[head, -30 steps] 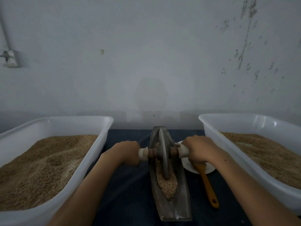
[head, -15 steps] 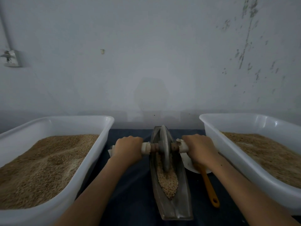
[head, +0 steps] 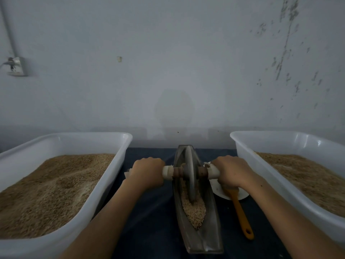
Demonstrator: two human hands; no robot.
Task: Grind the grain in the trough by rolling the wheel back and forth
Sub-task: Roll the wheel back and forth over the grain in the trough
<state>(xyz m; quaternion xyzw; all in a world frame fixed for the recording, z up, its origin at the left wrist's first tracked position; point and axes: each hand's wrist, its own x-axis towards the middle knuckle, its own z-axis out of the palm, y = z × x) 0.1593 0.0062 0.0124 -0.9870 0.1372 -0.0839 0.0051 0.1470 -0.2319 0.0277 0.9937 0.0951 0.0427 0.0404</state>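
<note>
A narrow boat-shaped metal trough (head: 200, 238) lies lengthwise in the middle of the dark table. Brown grain (head: 194, 212) fills its near half. A grey disc wheel (head: 189, 172) stands upright in the trough, toward the far end, on a crosswise axle with white-wrapped handles. My left hand (head: 147, 171) grips the left handle. The right handle is held in my right hand (head: 230, 171). The wheel's lower edge sits in the grain.
Two large white tubs of grain flank the trough, one at the left (head: 119, 165) and one at the right (head: 242, 144). A white dish (head: 218, 189) with an orange-handled spatula (head: 240, 214) lies right of the trough. A wall stands close behind.
Both hands have pushed the wheel away from me along the trough, toward its far end, uncovering more grain in the near half.
</note>
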